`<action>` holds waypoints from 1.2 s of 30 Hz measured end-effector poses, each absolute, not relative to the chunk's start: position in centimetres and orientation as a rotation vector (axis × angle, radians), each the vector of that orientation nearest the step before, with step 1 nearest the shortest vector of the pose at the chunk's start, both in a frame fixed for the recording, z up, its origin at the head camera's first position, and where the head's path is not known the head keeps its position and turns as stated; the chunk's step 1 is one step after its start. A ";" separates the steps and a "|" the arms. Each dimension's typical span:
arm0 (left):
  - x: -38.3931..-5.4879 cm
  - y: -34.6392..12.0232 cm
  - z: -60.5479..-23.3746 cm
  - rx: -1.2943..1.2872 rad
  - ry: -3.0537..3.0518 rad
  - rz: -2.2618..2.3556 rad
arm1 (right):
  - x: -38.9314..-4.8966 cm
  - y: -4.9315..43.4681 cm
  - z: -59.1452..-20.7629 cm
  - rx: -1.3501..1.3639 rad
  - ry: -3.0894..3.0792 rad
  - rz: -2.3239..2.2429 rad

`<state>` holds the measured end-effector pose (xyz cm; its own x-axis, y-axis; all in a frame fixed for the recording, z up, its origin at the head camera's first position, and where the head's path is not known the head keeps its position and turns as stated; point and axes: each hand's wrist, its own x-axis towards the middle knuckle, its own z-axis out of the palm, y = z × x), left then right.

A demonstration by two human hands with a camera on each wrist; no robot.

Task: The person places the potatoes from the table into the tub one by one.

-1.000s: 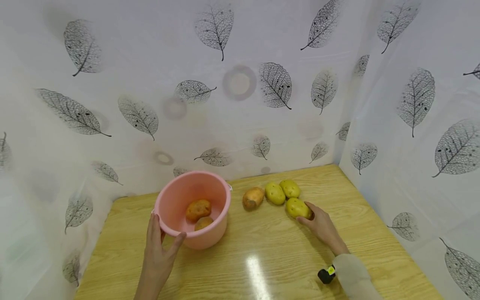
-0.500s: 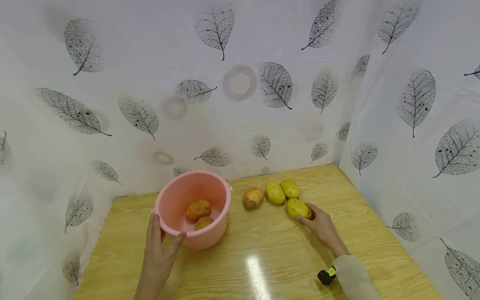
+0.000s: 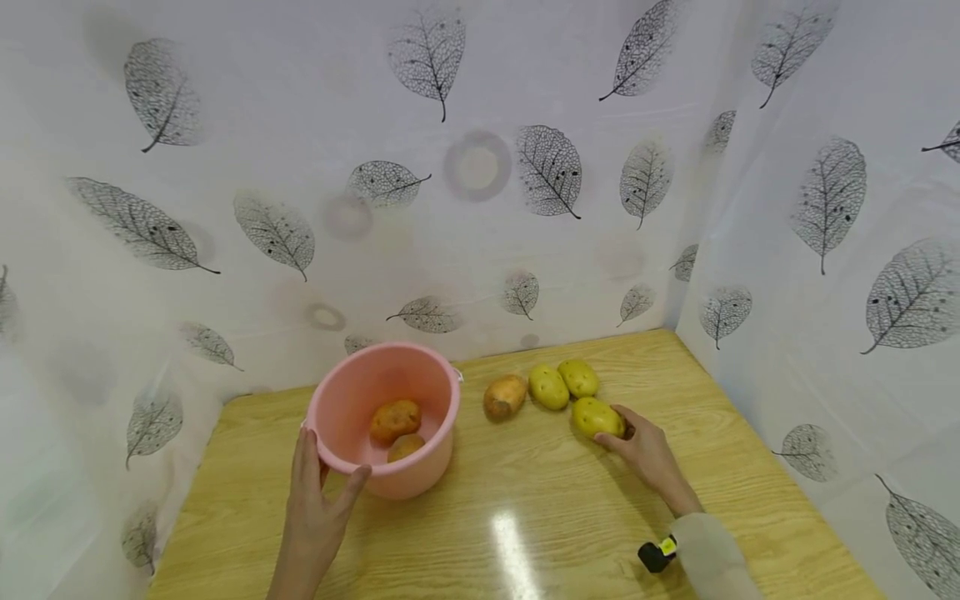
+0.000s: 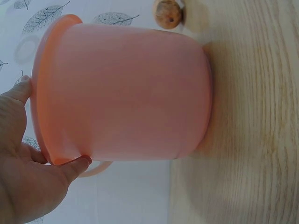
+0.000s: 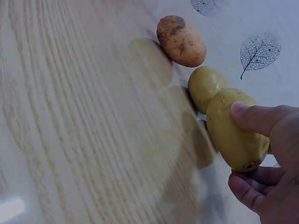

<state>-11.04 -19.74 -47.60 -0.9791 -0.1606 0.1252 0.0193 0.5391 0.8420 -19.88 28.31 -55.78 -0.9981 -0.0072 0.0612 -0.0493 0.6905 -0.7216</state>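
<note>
A pink bucket stands upright on the wooden table at left of centre. Its rim is held by my left hand, with thumb and fingers spread along the near-left edge. Inside lie two brown potatoes, a larger one and a partly hidden one. My right hand pinches a yellow potato at its near end, between thumb and fingers. Behind it sit two more yellow potatoes, one on the left and one farther back. A brown potato lies between them and the bucket.
The wooden table ends at a back wall and a right wall of leaf-printed sheeting. A small black object with a yellow-green patch shows beside the right sleeve. The bucket's handle hangs at its side.
The right hand and the yellow potato in it have shifted very slightly to the right. The left hand keeps its place at the bucket's rim.
</note>
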 end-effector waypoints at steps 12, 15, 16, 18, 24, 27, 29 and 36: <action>-11.1 -19.7 -47.5 0.101 -2.560 -1.432 | -19.7 28.2 -52.8 0.110 -2.818 1.182; -11.0 -19.7 -47.5 0.100 -2.562 -1.420 | -19.9 28.2 -51.9 0.132 -2.807 1.156; -11.0 -19.7 -47.5 0.100 -2.562 -1.418 | -20.0 28.2 -51.6 0.129 -2.807 1.154; -11.0 -19.7 -47.4 0.103 -2.566 -1.413 | -20.0 28.1 -51.0 0.132 -2.805 1.163; -11.0 -19.7 -47.4 0.103 -2.569 -1.418 | -20.0 27.9 -49.0 0.150 -2.788 1.203; -11.0 -19.7 -47.5 0.103 -2.568 -1.420 | -19.9 27.7 -47.7 0.171 -2.773 1.214; -11.0 -19.8 -47.5 0.103 -2.567 -1.422 | -19.9 27.6 -46.8 0.185 -2.762 1.206; -11.0 -19.8 -47.5 0.117 -2.579 -1.432 | -20.1 27.5 -43.3 0.191 -2.747 1.125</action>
